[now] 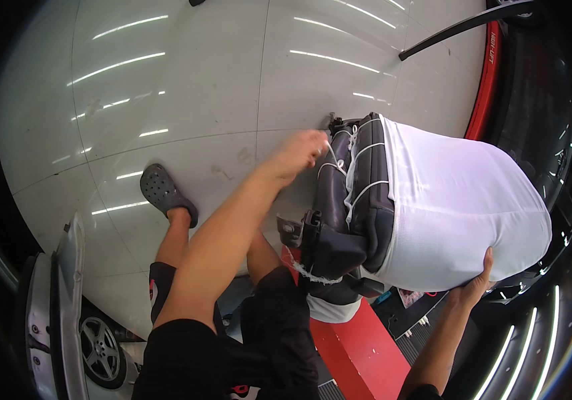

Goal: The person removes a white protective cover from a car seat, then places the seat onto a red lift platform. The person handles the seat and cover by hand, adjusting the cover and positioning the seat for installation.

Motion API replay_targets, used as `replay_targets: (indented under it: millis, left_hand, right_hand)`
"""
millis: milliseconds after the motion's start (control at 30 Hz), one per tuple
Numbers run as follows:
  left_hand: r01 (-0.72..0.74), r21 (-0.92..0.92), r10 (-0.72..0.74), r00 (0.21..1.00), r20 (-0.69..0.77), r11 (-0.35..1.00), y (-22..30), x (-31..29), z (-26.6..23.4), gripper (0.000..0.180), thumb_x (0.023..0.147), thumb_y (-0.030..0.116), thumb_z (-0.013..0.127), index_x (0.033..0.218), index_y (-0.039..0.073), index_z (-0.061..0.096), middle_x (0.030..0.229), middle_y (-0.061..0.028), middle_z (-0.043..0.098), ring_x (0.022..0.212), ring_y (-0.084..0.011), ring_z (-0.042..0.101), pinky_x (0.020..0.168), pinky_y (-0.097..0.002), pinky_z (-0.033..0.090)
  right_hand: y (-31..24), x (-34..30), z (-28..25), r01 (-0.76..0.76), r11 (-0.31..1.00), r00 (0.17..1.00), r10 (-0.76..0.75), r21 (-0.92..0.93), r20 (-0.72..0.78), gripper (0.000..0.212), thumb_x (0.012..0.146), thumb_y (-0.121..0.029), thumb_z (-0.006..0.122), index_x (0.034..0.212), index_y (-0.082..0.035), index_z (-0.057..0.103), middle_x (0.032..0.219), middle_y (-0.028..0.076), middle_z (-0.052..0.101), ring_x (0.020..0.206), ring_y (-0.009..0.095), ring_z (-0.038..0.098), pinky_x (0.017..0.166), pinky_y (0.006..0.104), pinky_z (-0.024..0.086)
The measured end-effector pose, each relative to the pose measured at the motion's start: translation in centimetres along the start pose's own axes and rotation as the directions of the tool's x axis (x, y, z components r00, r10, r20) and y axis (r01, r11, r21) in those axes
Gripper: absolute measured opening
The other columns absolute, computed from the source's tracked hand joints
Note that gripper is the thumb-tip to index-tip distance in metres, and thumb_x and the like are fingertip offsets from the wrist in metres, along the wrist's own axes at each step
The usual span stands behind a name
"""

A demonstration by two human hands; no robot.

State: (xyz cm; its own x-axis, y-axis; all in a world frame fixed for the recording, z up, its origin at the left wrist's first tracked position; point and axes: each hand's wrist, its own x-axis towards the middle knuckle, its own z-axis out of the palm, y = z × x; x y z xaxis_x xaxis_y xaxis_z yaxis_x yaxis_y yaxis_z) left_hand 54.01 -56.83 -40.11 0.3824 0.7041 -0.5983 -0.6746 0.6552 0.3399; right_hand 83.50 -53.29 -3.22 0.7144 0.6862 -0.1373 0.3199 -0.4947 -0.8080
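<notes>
White fabric, stretched smooth into a cover point(462, 193), encloses most of a dark car seat point(382, 223), which lies in the right half of the view above a red platform point(366, 350); what bears its weight cannot be made out. Along the seat's left edge the dark surface is exposed, and several lacing cords point(372, 189) cross it from the cover's border. One loose cord point(332, 155) runs from the seat's upper left corner to the left hand point(298, 157).

Left arm: extended nearly straight, slanting forward and to the right from a black sleeve point(182, 353), with the hand just outside the seat's left edge. The fingers are curled and blurred by motion, pinching the loose cord.

Right arm: the forearm point(440, 347) rises from the lower edge of the view, leaning right. The right hand point(474, 287) lies at the seat's near edge, thumb extended upward upon the cover, the other fingers largely hidden beneath; whether they grip or merely support cannot be told.

Near the seat's lower left corner projects a metal bracket point(290, 231). A grey clog point(162, 187) rests on the pale tiled floor point(212, 80), well apart from the seat.
</notes>
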Motion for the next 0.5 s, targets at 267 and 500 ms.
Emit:
replay_targets:
  millis: [267, 500]
  left_hand:
    - [-0.514, -0.361, 0.149, 0.71, -0.688, 0.779, 3.7, -2.6, -7.2, 0.034, 0.106, 0.027, 0.063, 0.129, 0.003, 0.063, 0.11, -0.0049, 0.063, 0.093, -0.0151, 0.058, 0.09, -0.0329, 0.051]
    - [-0.143, 0.239, 0.18, 0.974, -0.141, 0.96, -10.2, 0.8, 0.1, 0.04, 0.102, 0.032, 0.071, 0.13, 0.004, 0.069, 0.125, -0.008, 0.071, 0.104, -0.0167, 0.065, 0.091, -0.0345, 0.052]
  right_hand:
    - [0.2, 0.5, -0.8, 0.053, 0.998, 0.998, -0.054, -0.014, -0.015, 0.075, 0.09, -0.027, 0.083, 0.149, -0.005, 0.041, 0.134, 0.017, 0.063, 0.114, 0.026, 0.069, 0.097, 0.0414, 0.062]
    - [-0.3, -0.1, -0.2, 0.014, 1.0, 1.0, -0.013, -0.023, 0.009, 0.086, 0.09, -0.027, 0.083, 0.156, -0.008, 0.03, 0.138, 0.018, 0.06, 0.117, 0.028, 0.068, 0.098, 0.0438, 0.063]
